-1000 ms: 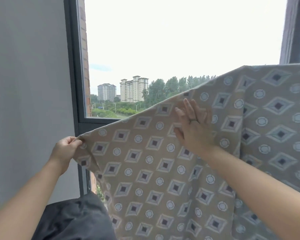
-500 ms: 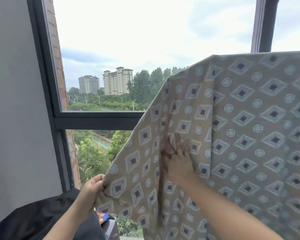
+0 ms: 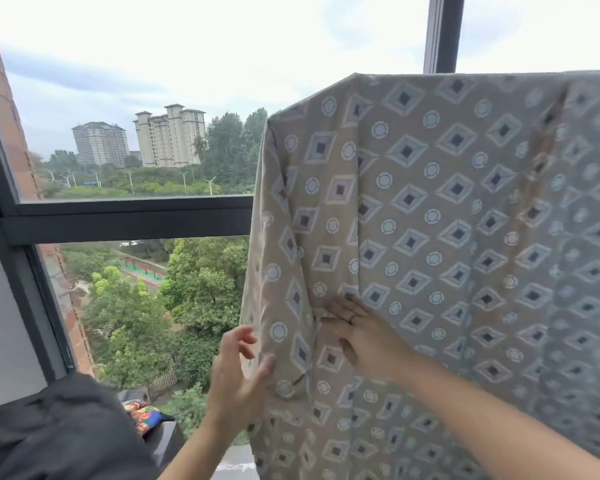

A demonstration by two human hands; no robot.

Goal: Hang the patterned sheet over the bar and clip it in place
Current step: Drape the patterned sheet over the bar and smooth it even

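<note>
Left hand has released the sheet; right hand presses it.

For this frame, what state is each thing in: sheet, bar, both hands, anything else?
patterned sheet: draped over its support, hanging; no clip visible
bar: hidden under the sheet
left hand: fingers spread, holding nothing, beside the sheet's left edge
right hand: fingers straight, flat against the sheet
dark cloth: bunched, lower left
</note>
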